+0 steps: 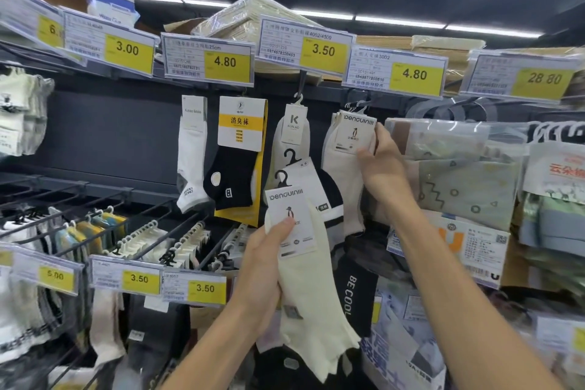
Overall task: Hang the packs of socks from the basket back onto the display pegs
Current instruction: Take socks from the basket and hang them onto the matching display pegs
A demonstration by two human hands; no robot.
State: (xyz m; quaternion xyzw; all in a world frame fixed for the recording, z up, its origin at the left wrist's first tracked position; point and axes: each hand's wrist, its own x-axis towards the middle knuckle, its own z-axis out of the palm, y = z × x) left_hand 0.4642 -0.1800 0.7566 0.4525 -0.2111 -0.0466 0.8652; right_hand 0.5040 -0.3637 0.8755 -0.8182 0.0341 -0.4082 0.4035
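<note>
1. Cream cotton fills the middle of the frame: the cream pack (311, 288), with a penguin on its card, is gripped by the left hand (262, 275) low and centre, thumb pressed on the card's front and fingers curled round behind
2. The same grip takes in more packs tucked behind it, among them a striped pack (329, 199) in black and white; their black hooks (289, 158) stick up above the cream card, and how many packs there are cannot be told
3. Higher and right of centre, the right hand (380, 165) pinches the card of the beige pack (343, 174), thumb on the front and fingers behind the right edge; its white hooks (357, 107) sit just under the price tag (395, 73) marked 4.80, where several like cards hang stacked, and the peg itself is hidden
4. Judged from this, the job is part done: the beige pack looks hung or nearly so, though whether its hook is fully seated cannot be told, and the whole bundle below has yet to go up; the basket is out of view, so what remains in it is unknown
5. The cream pack lies below and left of the right hand, apart from it; its card matches the beige pack's, so that peg is probably its place
</note>
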